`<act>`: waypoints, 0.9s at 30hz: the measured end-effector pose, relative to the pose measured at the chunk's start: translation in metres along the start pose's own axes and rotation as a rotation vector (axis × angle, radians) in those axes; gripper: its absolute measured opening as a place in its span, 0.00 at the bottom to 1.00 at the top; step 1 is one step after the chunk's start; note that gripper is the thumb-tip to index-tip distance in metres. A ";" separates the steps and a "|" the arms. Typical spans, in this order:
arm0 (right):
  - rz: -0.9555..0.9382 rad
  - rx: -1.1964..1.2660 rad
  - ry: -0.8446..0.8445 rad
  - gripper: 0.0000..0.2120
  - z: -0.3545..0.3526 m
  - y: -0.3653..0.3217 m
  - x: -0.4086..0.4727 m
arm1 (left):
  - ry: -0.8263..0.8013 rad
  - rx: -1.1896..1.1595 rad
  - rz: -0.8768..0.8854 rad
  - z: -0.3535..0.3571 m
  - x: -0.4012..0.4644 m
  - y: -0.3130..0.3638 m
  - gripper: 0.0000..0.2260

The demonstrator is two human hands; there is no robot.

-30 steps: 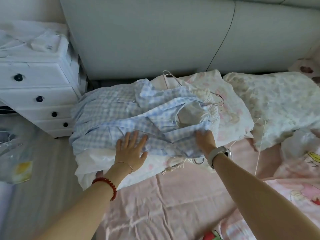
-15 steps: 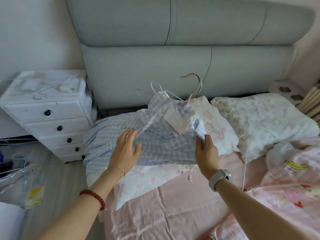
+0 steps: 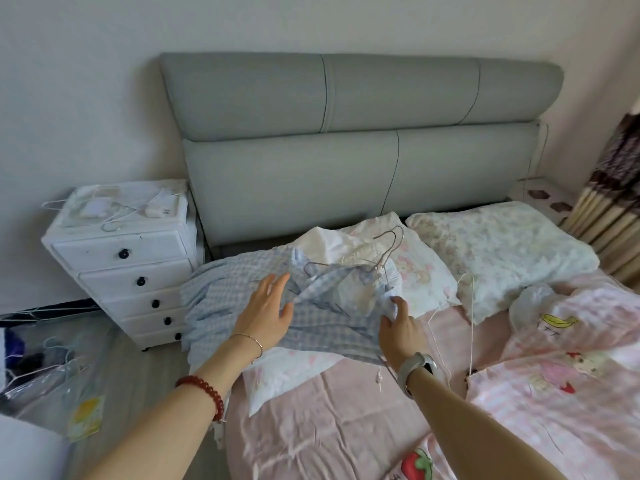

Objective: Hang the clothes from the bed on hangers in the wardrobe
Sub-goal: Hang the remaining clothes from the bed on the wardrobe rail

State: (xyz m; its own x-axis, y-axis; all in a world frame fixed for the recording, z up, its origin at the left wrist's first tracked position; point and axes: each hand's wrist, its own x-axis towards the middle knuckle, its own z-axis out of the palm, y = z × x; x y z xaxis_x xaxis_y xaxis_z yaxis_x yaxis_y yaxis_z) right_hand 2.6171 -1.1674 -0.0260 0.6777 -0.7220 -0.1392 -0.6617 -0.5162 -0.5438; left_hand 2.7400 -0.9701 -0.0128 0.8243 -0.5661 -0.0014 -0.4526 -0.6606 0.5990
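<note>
Here: blue-and-white checked cotton garment (image 3: 242, 299) heaped on bed's head end, atop white floral pillow (image 3: 426, 271), thin metal wire hangers (image 3: 384, 251) poking from its top. Right hand (image 3: 398, 327) pinches garment's edge near neckline, fingers curled into cloth. Left hand (image 3: 266, 310) hovers flat over cloth, fingers spread, holding nothing. Garment's length runs leftward toward white drawer chest (image 3: 128, 265). Hanger hooks just beyond right fingers; right hand nearer. Wardrobe out of view.
</note>
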 end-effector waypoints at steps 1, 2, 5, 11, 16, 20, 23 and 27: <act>0.017 0.016 0.001 0.17 0.004 0.001 0.000 | -0.020 0.007 -0.002 0.004 -0.002 -0.003 0.24; 0.040 0.005 -0.003 0.15 0.006 0.003 0.001 | -0.037 0.013 -0.004 0.008 -0.002 -0.005 0.23; 0.059 -0.166 -0.031 0.15 0.008 0.006 0.006 | -0.082 0.024 -0.033 0.018 -0.001 -0.010 0.22; -0.031 -0.266 -0.012 0.26 0.011 0.019 0.014 | -0.150 0.052 -0.046 0.032 0.007 -0.010 0.21; 0.177 -0.073 -0.008 0.14 0.023 0.030 0.030 | -0.189 0.080 -0.053 0.046 0.014 -0.012 0.21; 0.207 -0.252 0.002 0.16 0.020 0.041 0.036 | -0.236 0.097 -0.069 0.057 0.016 -0.019 0.20; 0.146 -0.488 -0.045 0.15 0.026 0.044 0.042 | -0.257 0.089 -0.084 0.065 0.018 -0.023 0.20; 0.152 -0.498 0.007 0.15 0.035 0.043 0.045 | -0.254 0.082 -0.081 0.069 0.020 -0.028 0.20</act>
State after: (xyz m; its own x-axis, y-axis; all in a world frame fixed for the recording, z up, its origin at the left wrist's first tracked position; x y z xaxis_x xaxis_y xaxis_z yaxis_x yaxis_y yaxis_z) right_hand 2.6309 -1.2061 -0.0847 0.5608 -0.8082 -0.1798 -0.8262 -0.5604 -0.0579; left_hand 2.7453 -0.9971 -0.0849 0.7516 -0.6089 -0.2537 -0.4234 -0.7402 0.5223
